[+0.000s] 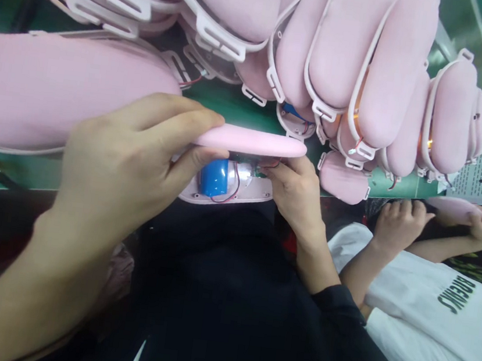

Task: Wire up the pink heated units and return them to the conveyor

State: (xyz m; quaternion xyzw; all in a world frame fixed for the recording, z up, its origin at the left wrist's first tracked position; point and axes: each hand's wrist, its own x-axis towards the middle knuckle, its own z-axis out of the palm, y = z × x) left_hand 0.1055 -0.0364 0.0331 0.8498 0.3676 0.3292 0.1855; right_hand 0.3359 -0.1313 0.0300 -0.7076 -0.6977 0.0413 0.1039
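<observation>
We see a pink cover (pixel 250 141) above a pale pink shell (pixel 253 195) holding a blue battery (pixel 213 178) and dark red wire (pixel 235 188). Toward our green table's (pixel 228 106) far edge, stacked casings (pixel 350 41) are pink; past its near edge, a white T-shirt (pixel 413 283) bears dark lettering (pixel 457 296).

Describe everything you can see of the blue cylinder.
The blue cylinder looks smooth, glossy and plastic-wrapped. It sits in the open shell, toward its left end, with thin wires curving beside it. The left hand, holding the panel above, partly hides its top; whether they touch is unclear.
</observation>
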